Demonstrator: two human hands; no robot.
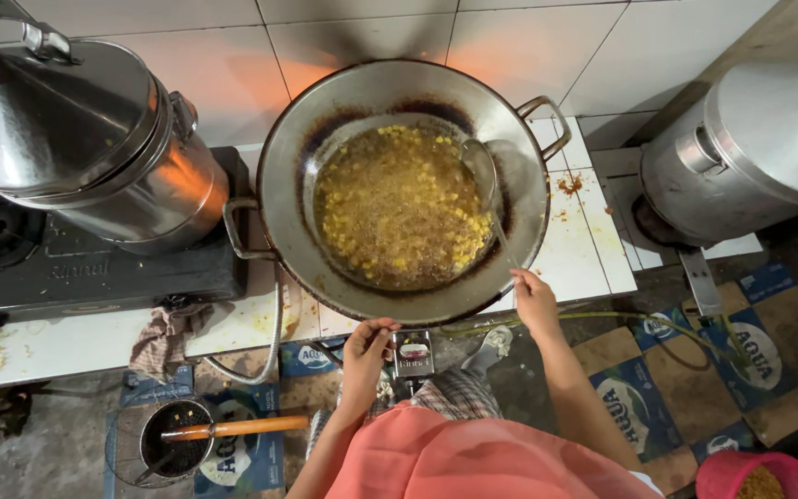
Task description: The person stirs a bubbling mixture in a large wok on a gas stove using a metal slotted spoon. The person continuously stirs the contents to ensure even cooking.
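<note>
A wok (pixel 344 111) sits at the centre of the counter (pixel 593 249), overhanging its front edge, with a ladle (pixel 482 171) resting in it on the right side. A stove (pixel 85 268) stands to its left, carrying a lidded pot (pixel 94 139). A cloth (pixel 168 337) hangs over the front edge below the stove. A large pot (pixel 750 148) stands beyond the counter's right end.

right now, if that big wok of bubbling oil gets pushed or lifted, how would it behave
The wok is probably heavy: wide metal, a deep pool of oil. Its rounded bowl could rock and slosh. The two small handles likely give poor leverage and look hot.
</note>
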